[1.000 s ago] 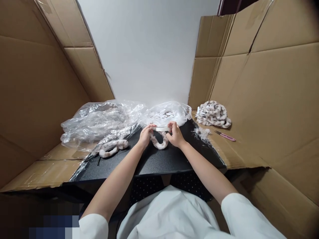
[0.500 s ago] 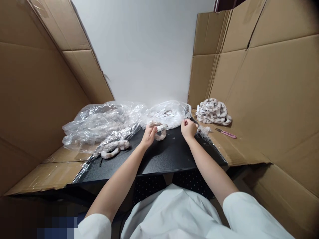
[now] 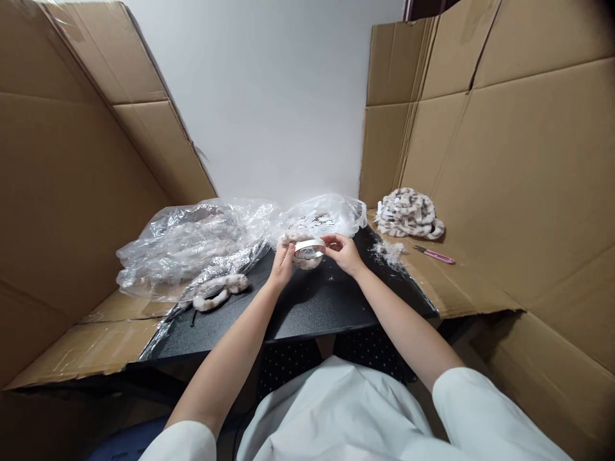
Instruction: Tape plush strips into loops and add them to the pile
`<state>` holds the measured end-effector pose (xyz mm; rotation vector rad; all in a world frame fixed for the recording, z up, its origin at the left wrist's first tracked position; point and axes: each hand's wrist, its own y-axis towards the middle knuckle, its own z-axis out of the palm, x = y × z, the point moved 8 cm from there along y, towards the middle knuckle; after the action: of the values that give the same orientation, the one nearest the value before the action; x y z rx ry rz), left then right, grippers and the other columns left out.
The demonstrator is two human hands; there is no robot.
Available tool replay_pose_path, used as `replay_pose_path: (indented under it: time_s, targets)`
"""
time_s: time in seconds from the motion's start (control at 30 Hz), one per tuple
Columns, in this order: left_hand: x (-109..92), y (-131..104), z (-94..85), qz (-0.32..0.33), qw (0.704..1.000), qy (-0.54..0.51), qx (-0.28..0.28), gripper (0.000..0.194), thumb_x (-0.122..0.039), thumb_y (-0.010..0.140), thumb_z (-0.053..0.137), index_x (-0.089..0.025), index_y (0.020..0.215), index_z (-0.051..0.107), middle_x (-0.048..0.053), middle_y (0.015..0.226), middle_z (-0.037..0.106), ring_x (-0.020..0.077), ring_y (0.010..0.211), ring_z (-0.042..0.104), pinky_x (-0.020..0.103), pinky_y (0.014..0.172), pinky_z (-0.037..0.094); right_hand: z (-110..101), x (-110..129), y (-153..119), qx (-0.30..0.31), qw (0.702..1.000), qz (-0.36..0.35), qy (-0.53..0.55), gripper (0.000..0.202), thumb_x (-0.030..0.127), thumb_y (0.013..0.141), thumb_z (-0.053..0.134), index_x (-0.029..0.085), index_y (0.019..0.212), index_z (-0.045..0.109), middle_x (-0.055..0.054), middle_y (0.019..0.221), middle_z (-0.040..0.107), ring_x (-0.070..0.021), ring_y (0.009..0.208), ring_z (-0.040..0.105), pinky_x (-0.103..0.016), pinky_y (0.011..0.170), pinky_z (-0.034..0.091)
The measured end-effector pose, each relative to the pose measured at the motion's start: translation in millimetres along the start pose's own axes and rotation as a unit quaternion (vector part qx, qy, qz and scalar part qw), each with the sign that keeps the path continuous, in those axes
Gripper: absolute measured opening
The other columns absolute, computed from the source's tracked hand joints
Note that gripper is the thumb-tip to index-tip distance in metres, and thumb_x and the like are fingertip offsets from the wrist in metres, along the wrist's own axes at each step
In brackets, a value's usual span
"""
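Leftmost, one large clear plastic bag (image 3: 139,272) is lying crumpled, the fluffy pieces inside showing too dimly for me to count. At least one loose furry band (image 3: 214,299) is resting by its front edge on the black table (image 3: 307,314). With my left hand (image 3: 282,264) I'm grasping one fluffy loop (image 3: 291,238) and one white tape roll (image 3: 310,243), the roll overlapping the loop near the table's middle. With my right hand (image 3: 341,251) I'm pinching the roll's right edge. Behind both hands, a second, smaller bag (image 3: 346,221) is holding white scraps. Farther right, one tuft of lint (image 3: 390,252), one heap of fluffy loops (image 3: 408,214), too tangled to count, and one pair of pink-handled snips (image 3: 435,254) are lying.
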<state>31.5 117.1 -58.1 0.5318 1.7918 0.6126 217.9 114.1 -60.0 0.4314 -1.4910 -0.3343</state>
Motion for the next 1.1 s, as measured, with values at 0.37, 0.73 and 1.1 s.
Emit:
replay_pose_path:
  time_s: [0.37, 0.73, 1.1]
  targets:
    - [-33, -5, 4.9, 0.158, 0.969, 0.189, 0.027, 0.050, -0.049, 0.098, 0.026, -0.021, 0.064, 0.050, 0.004, 0.063, 0.050, 0.0219, 0.076, 0.050, 0.048, 0.088, 0.041, 6, -29, 0, -0.012, 0.988, 0.125, 0.091, 0.039, 0.046, 0.059, 0.081, 0.018, 0.077, 0.063, 0.000, 0.073, 0.063, -0.0132, 0.070, 0.060, -0.031, 0.073, 0.051]
    - [-36, -10, 15.2, 0.202, 0.942, 0.254, 0.087, 0.041, -0.037, 0.098, 0.027, -0.021, 0.074, 0.055, 0.008, 0.077, 0.059, 0.0241, 0.087, 0.050, 0.040, 0.084, 0.038, 12, -50, -8, 0.053, 0.952, 0.252, 0.166, 0.031, 0.028, 0.059, 0.086, 0.016, 0.075, 0.063, 0.003, 0.066, 0.062, -0.0076, 0.062, 0.059, -0.024, 0.070, 0.051]
    - [-32, -7, 14.9, 0.168, 0.955, 0.226, 0.094, 0.053, -0.049, 0.097, 0.022, -0.021, 0.076, 0.062, 0.009, 0.079, 0.057, 0.0256, 0.087, 0.048, 0.044, 0.090, 0.036, 16, -51, -19, 0.109, 0.926, 0.322, 0.166, 0.029, 0.035, 0.073, 0.077, 0.016, 0.067, 0.055, 0.004, 0.059, 0.052, -0.0057, 0.051, 0.046, -0.019, 0.052, 0.041]
